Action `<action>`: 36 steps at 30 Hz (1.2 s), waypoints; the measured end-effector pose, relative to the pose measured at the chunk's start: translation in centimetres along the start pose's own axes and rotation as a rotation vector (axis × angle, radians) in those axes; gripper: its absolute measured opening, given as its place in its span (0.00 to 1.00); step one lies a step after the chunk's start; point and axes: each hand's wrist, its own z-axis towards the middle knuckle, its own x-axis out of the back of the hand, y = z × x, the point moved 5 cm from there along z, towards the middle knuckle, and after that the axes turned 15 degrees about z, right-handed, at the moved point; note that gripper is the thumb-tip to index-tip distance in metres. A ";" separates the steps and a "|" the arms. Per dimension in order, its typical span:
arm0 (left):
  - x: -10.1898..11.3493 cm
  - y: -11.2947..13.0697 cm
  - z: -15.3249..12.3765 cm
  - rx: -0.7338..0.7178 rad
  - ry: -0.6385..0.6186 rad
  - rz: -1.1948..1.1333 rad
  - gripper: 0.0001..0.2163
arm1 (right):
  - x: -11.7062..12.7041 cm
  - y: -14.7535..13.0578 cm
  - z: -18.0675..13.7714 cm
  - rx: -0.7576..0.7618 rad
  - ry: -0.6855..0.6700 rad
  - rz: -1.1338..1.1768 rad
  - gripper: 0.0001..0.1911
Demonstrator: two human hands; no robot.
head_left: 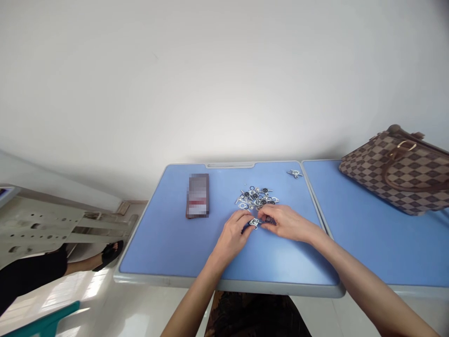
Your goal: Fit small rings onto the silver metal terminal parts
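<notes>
My left hand (234, 234) is closed, its thumb and fingers pinching a small silvery metal fitting (254, 223) with a flat plate. From the other side my right hand (284, 222) reaches in, its fingers pinched together at the fitting's right end, where a thin metal part shows. A small dark piece lies under or between the right fingers, too covered to name. Just beyond both hands is a loose pile of small metal parts (255, 197): flat plates, pins, rings and round black pieces. Both hands rest low over the blue desk (168, 238).
A phone (198, 195) with a blurred screen lies on the left. Another metal fitting (295, 173) sits alone near the back right edge. On the adjoining desk (379, 243) stands a brown checkered handbag (403, 171). At far left, a person's sandaled foot (111, 252) shows.
</notes>
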 end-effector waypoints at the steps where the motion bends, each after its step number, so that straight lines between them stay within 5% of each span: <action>1: 0.0 0.0 0.0 -0.004 -0.002 -0.005 0.09 | -0.2 0.1 -0.1 -0.001 -0.011 -0.039 0.07; 10: 0.0 0.1 0.1 -0.002 0.000 -0.004 0.09 | -1.3 0.7 0.0 -0.043 -0.005 -0.301 0.05; 16: 0.1 0.2 0.0 -0.007 -0.016 0.009 0.15 | -1.4 0.8 -0.1 -0.053 -0.027 -0.309 0.05; 25: -0.1 0.2 0.3 -0.026 -0.014 0.062 0.06 | -1.4 0.9 -0.1 -0.030 0.007 -0.287 0.04; 36: 0.1 0.4 0.0 -0.064 -0.018 0.168 0.07 | -1.7 0.4 0.0 -0.028 0.023 -0.321 0.05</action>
